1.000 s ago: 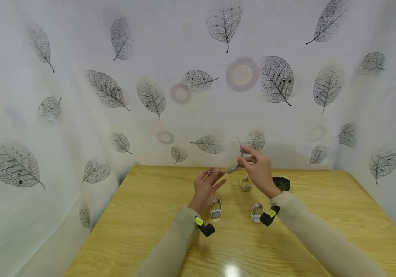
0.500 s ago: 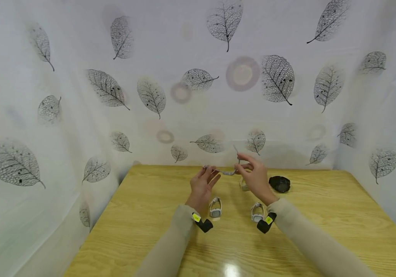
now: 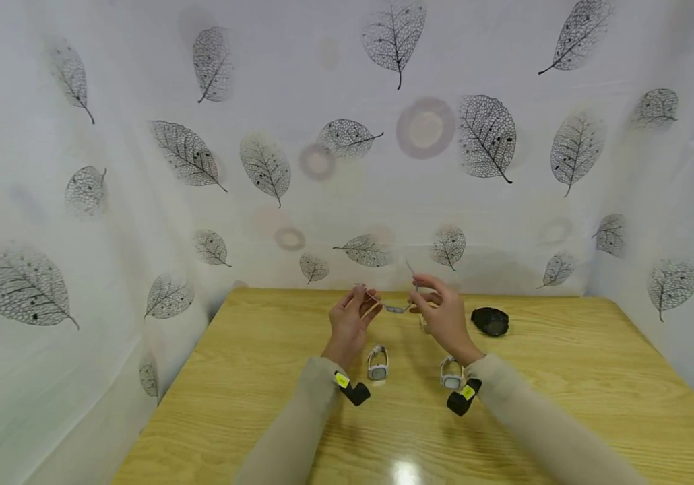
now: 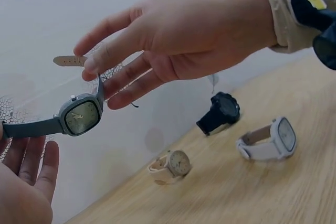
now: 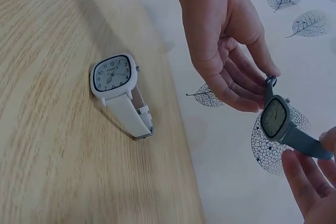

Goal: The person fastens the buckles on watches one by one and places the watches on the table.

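Observation:
A grey-green square-faced wristwatch hangs unbuckled in the air above the table's far part, held between both hands. My left hand pinches the buckle end of its strap. My right hand grips the other strap, whose tip with holes sticks out past the fingers in the left wrist view. The dial sags between the hands. Just in front of my left hand a white square watch stands on the table. A second white watch sits below my right wrist.
On the wooden table, a beige round watch is mostly hidden behind my right hand in the head view. A black watch lies to the right. A leaf-print curtain surrounds the table's back and sides.
Both hands have shifted slightly left, and the right hand has come down. The watch's dial has moved left and lower. The black watch has come into full view; the beige one is more covered.

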Available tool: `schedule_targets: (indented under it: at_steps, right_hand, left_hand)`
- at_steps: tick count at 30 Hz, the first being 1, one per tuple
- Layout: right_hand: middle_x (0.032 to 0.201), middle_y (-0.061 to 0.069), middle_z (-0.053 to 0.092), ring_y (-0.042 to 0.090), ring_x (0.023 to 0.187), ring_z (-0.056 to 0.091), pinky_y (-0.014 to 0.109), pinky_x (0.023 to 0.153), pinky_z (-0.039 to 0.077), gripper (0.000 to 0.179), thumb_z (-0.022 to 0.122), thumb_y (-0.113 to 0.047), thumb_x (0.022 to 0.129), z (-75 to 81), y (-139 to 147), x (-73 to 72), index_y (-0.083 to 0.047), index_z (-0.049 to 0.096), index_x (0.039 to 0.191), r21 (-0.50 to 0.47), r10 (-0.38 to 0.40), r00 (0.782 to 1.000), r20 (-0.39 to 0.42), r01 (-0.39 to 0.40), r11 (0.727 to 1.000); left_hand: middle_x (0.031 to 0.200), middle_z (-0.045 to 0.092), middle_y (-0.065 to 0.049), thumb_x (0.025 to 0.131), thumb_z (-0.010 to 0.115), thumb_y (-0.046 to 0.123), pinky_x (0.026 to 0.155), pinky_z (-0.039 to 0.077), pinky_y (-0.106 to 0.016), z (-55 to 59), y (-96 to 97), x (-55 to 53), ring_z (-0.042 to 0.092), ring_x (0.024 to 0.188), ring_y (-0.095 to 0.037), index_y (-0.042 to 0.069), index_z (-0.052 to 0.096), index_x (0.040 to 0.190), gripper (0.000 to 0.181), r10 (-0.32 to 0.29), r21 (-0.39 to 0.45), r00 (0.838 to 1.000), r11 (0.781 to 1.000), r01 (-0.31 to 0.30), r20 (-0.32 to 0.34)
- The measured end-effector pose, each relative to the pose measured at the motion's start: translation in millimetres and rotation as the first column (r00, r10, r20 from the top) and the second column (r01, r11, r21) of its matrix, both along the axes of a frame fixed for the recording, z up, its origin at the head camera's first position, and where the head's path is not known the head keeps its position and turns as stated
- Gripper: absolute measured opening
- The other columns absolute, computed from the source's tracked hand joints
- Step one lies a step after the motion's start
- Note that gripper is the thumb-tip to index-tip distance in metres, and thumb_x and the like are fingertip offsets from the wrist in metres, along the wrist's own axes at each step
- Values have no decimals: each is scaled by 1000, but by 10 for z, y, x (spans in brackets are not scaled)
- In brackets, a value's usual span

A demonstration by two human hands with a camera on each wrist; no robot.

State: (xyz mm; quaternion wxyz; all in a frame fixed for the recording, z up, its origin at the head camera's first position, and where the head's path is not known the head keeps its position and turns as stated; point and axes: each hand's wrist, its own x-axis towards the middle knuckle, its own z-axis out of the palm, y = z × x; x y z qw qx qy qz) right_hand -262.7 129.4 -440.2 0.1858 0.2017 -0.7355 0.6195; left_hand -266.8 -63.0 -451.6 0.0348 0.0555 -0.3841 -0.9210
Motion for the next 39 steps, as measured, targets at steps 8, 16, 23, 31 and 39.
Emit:
schedule_targets:
  at_steps: [8,16,23,31,39]
  right_hand:
    - [125,29,59,55,96,65,53,78,60,40,57,-3,105,64,1,69,1,53,144,-95,16,994,109,-5,995]
    - [116,23,68,39,89,72,49,77,62,31,62,-12,104,-20,66,16,2,65,132,-112,15,996,92,-5,994]
    - [111,14,73,34,90,73,42,77,63,30,66,-20,102,-4,121,20,0,71,124,-83,44,994,96,-36,996]
    - [104,11,75,34,90,74,35,73,63,30,68,-31,101,53,160,42,-11,75,123,80,63,982,176,-78,994]
    - [106,19,73,38,91,72,32,74,62,27,65,-22,103,63,144,53,-8,74,125,147,113,982,149,-135,980]
  left_hand:
    - [103,75,-17,100,70,21,91,59,-47,-17,-51,29,73,100,-34,2,72,110,21,-17,-123,999,992,10,-52]
    - [109,72,-28,100,70,19,90,60,-48,-65,-115,-5,75,88,-25,-1,72,109,22,-30,-220,990,976,-1,-140]
    - [104,75,-21,97,74,15,90,59,-48,-54,-223,-16,75,91,-23,-4,73,115,27,-115,-372,965,928,20,-237]
    - [108,71,-31,96,75,17,91,57,-54,-5,-319,9,75,91,-24,0,75,117,27,-301,-587,910,805,83,-285]
    - [106,75,-22,97,73,13,87,61,-44,-4,-332,11,74,91,-19,-4,72,121,29,-362,-629,894,768,124,-266]
